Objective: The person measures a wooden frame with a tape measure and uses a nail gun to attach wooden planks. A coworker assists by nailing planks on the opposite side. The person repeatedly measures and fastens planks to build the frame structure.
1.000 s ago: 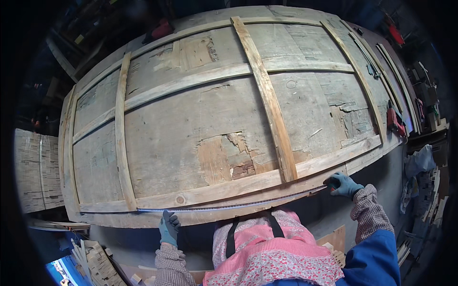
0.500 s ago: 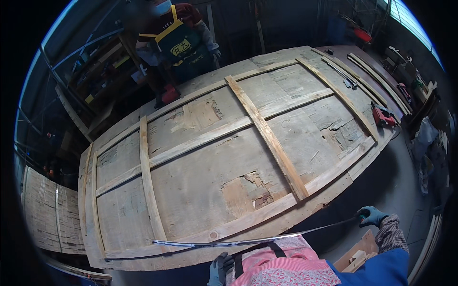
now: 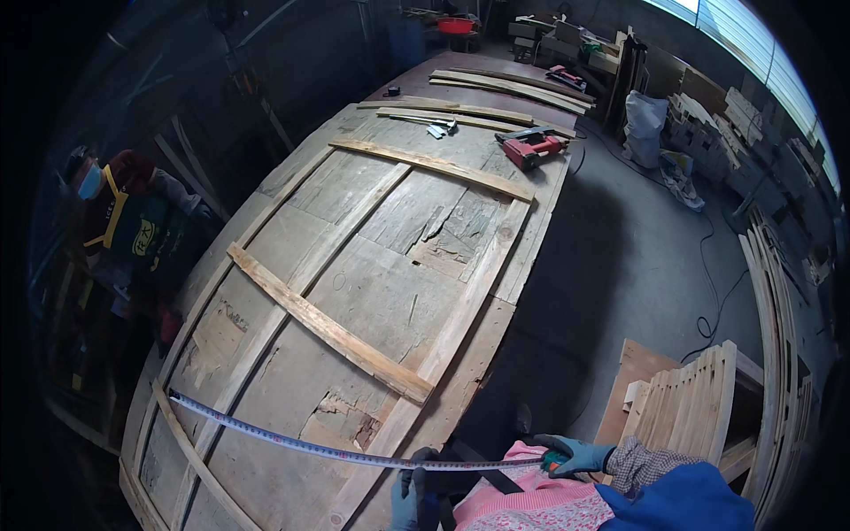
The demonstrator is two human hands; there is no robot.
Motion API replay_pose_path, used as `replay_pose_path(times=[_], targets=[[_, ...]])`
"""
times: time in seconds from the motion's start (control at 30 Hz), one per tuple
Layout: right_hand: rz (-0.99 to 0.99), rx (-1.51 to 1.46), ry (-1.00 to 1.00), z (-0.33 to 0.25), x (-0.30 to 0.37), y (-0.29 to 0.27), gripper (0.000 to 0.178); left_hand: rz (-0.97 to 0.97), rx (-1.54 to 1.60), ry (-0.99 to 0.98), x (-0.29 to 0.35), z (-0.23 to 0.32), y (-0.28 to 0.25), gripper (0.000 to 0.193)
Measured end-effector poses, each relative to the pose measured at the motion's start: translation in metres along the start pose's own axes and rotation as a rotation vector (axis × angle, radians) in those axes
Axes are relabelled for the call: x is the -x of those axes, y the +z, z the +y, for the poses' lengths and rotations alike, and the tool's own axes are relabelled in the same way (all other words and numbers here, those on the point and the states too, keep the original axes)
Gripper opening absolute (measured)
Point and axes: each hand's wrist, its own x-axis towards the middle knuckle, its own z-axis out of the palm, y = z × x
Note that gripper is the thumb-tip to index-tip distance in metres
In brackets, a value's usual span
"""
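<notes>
My left hand (image 3: 413, 497), in a blue glove, pinches the tape (image 3: 292, 441) where it crosses the near edge of the panel (image 3: 354, 292); the grip is closed on the blade. My right hand (image 3: 574, 455), gloved the same, is closed on the tape's case (image 3: 551, 460), just right of the left grip and off the panel's edge, above my pink apron (image 3: 522, 500). From the right grip the blade runs left through the left grip and on across the panel's near end, rising slightly, with its far tip near the panel's left edge.

The panel is a large weathered wooden sheet lying flat on the counter (image 3: 460, 75), with long battens along its length and two cross battens (image 3: 328, 329) nailed at a slant. The nearer one starts just beyond my left grip and runs away to the left. The wood is chipped near the blade and again farther up the middle.

Right of my right grip, a stack of thin curved boards (image 3: 686, 403) leans by the concrete floor (image 3: 637, 257). Far beyond, at the panel's far end, a red nail gun (image 3: 529, 146) lies beside loose slats (image 3: 509, 88). Well off to the left of the panel, another person (image 3: 133, 226) in dark clothes stands beside it.
</notes>
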Motion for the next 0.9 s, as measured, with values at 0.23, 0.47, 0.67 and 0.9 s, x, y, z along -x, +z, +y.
replay_pose_path(times=[0.23, 0.47, 0.67, 0.9], targets=[[0.258, -0.090, -0.078, -0.067, -0.045, -0.071, 0.093, -0.322, -0.117, -0.177, -0.083, -0.063, 0.154, 0.052], [0.321, 0.378, -0.200, -0.128, -0.082, -0.132, 0.098, -0.278, 0.257, -0.478, -0.160, -0.022, 0.218, 0.052], [0.281, 0.059, -0.723, -0.138, -0.127, -0.182, 0.082, -0.154, 0.549, -0.524, -0.238, -0.002, 0.240, 0.042], [0.821, 0.344, -0.338, -0.194, -0.136, -0.362, 0.070, 0.011, 0.785, -0.315, -0.342, 0.027, 0.241, 0.047]])
